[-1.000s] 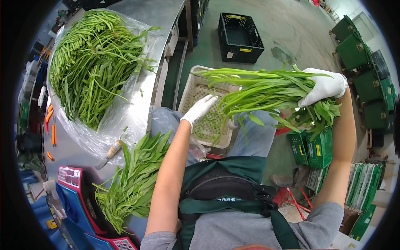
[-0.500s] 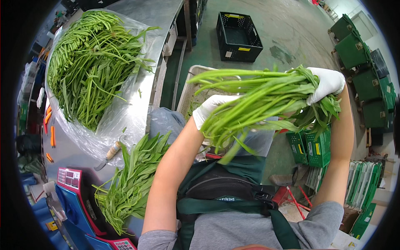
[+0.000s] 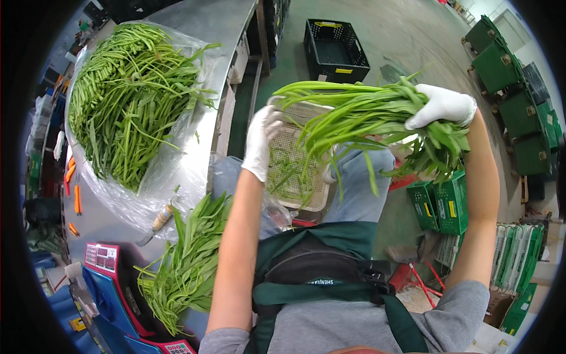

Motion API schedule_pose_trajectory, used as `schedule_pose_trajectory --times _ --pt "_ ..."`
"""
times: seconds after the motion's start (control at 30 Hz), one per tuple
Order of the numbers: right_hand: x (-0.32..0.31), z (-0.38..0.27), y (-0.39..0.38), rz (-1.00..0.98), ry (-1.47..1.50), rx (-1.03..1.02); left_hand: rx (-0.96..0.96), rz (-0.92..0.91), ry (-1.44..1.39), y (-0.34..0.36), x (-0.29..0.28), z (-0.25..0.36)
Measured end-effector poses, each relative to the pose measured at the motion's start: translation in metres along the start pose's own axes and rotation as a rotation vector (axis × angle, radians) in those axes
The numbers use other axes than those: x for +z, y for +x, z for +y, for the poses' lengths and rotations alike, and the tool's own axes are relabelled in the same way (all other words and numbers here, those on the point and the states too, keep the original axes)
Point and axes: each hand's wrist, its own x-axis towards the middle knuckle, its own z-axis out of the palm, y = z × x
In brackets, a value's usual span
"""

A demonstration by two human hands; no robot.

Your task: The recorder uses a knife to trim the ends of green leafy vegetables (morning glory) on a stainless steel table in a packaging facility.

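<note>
My right hand (image 3: 442, 106), in a white glove, is closed around the leafy end of a bunch of water spinach (image 3: 348, 118). The bunch is held up over my lap, its pale stems pointing left and a few strands hanging down. My gloved left hand (image 3: 262, 138) is off the main bunch, near the stem tips, with its fingers apart and slightly bent. Below sits a beige perforated basket (image 3: 318, 197) with loose green bits (image 3: 289, 177) in it. Another bunch of water spinach (image 3: 191, 259) lies on the table edge beside my left forearm.
A big heap of water spinach (image 3: 135, 100) rests on clear plastic (image 3: 168, 177) on the metal table. A hooked knife (image 3: 160, 219) lies near the smaller bunch, beside red-framed scales (image 3: 106, 259). On the floor are a black crate (image 3: 336, 53) and green crates (image 3: 451, 206).
My left hand has let go of the bunch and moved left and up, uncovering the basket. The right hand has shifted slightly left and up with the water spinach.
</note>
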Motion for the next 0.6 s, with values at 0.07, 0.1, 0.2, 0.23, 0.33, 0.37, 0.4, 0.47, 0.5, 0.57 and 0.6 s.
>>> schedule_pose_trajectory --times 0.07,0.1,0.2,0.23,0.33,0.37,0.4,0.47,0.5,0.57,0.6 --pt "0.015 -0.011 0.018 -0.027 0.020 0.044 0.275 0.314 -0.044 -0.010 0.007 -0.003" --pt "0.023 -0.007 0.029 -0.052 0.038 -0.086 0.562 0.306 0.054 -0.014 0.017 -0.020" --pt "0.036 -0.007 0.046 -0.023 -0.138 -0.111 0.476 0.292 0.121 -0.045 0.063 -0.065" --pt "0.043 -0.008 0.051 -0.031 -0.062 -0.120 0.260 0.160 -0.027 -0.045 0.067 -0.089" --pt "0.054 -0.011 0.044 -0.038 0.026 -0.051 -0.264 -0.154 -0.888 -0.047 0.085 -0.087" --pt "0.059 -0.013 0.041 -0.071 0.069 -0.012 -0.301 -0.226 -1.050 -0.052 0.084 -0.075" --pt "0.064 -0.012 0.043 -0.079 0.056 -0.021 -0.247 -0.346 -1.073 -0.053 0.080 -0.061" --pt "0.067 -0.012 0.044 -0.086 0.044 -0.017 -0.302 -0.357 -1.098 -0.056 0.071 -0.041" --pt "0.066 -0.013 0.044 -0.090 0.049 -0.008 -0.376 -0.375 -1.116 -0.056 0.069 -0.034" --pt "0.067 -0.015 0.043 -0.087 0.052 0.008 -0.444 -0.485 -1.042 -0.049 0.057 -0.036" --pt "0.067 -0.017 0.043 -0.075 0.082 -0.002 -0.448 -0.423 -0.915 -0.048 0.053 -0.038"
